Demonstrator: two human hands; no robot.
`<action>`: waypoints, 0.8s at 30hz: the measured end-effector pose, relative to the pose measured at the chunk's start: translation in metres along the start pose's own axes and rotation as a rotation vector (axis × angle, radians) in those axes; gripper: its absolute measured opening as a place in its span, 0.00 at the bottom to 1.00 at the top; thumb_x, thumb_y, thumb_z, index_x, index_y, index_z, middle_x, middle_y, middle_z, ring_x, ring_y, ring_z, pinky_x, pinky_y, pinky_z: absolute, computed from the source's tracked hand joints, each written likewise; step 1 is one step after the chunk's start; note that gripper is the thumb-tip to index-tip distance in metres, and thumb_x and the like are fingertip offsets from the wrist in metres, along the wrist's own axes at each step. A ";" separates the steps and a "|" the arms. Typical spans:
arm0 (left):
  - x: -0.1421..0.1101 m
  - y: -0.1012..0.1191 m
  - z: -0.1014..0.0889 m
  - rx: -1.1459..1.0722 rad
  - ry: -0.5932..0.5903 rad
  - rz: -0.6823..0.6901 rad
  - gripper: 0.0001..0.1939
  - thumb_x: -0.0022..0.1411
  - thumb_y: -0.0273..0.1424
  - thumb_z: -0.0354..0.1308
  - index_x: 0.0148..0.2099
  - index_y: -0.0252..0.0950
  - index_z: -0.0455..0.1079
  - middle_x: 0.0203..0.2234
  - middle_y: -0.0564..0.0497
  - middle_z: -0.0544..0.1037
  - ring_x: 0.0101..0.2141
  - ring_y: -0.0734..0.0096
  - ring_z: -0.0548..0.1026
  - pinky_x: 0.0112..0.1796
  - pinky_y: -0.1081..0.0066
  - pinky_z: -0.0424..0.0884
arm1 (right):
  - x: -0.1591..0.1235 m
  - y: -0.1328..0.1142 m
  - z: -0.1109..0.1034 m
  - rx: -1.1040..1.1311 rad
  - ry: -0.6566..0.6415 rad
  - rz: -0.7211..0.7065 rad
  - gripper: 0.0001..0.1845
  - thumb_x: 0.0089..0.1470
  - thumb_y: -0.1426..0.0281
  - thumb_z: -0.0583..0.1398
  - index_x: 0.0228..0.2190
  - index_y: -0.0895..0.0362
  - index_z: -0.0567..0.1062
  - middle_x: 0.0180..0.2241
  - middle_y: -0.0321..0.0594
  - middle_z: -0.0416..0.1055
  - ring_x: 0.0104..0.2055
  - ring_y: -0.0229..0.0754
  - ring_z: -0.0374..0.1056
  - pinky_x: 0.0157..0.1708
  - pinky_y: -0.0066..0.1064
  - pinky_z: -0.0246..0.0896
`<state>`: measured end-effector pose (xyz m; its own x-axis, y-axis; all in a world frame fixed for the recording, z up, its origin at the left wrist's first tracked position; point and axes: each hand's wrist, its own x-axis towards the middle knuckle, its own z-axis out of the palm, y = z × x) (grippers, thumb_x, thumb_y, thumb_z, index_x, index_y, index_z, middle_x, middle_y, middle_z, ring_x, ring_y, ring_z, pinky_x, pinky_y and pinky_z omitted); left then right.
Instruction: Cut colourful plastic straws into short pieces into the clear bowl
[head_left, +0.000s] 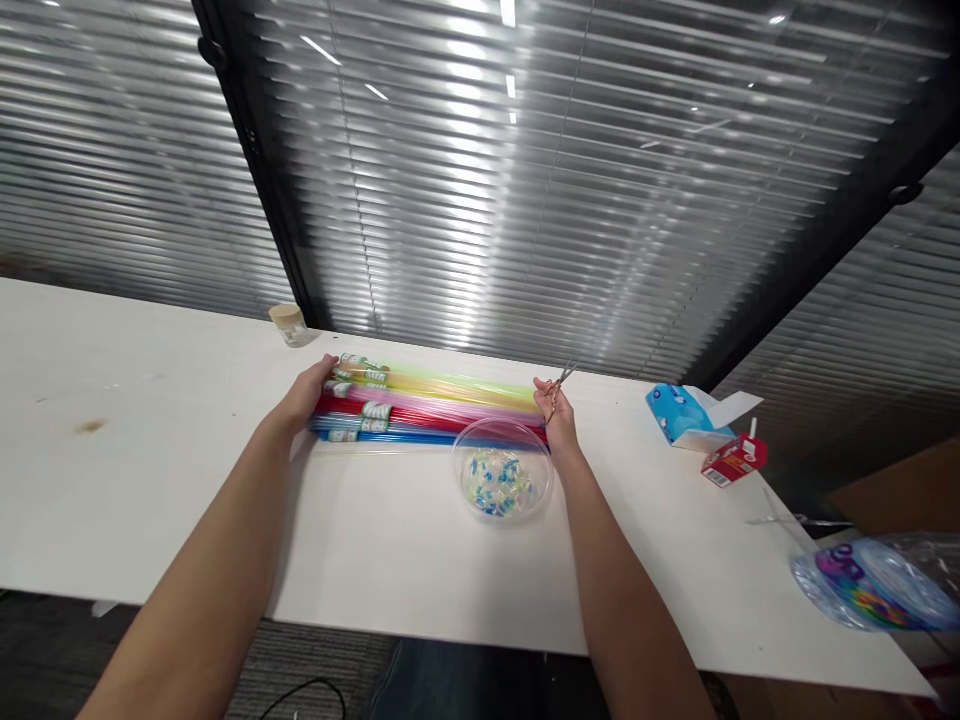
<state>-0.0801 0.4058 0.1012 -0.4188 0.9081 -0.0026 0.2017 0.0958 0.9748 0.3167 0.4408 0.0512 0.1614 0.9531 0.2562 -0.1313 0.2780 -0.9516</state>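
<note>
Across the white worktop (375,560) lie multicoloured straw bundles (435,408), side by side. Left hand (306,392): curled against the left bundle ends; whether it grips them cannot be told. Right hand (558,412): gripping scissors (560,380), blades directed away from the person, at the right bundle ends. 1 clear bowl (541,482) of small pieces (499,482) stands at the near side.

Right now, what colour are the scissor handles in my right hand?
The scissor handles look copper or rose gold, shown in the head view.
</note>
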 end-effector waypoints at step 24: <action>-0.008 0.011 0.014 -0.089 -0.028 -0.132 0.36 0.57 0.53 0.52 0.63 0.38 0.64 0.55 0.44 0.73 0.31 0.64 0.76 0.33 0.64 0.74 | 0.002 0.000 -0.003 0.083 0.125 0.151 0.25 0.44 0.51 0.65 0.40 0.54 0.76 0.51 0.44 0.73 0.58 0.50 0.66 0.57 0.40 0.60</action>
<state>-0.0617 0.4054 0.1090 -0.4116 0.9010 -0.1372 0.0671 0.1801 0.9814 0.3199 0.4429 0.0510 0.2528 0.9639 0.0836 -0.2424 0.1467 -0.9590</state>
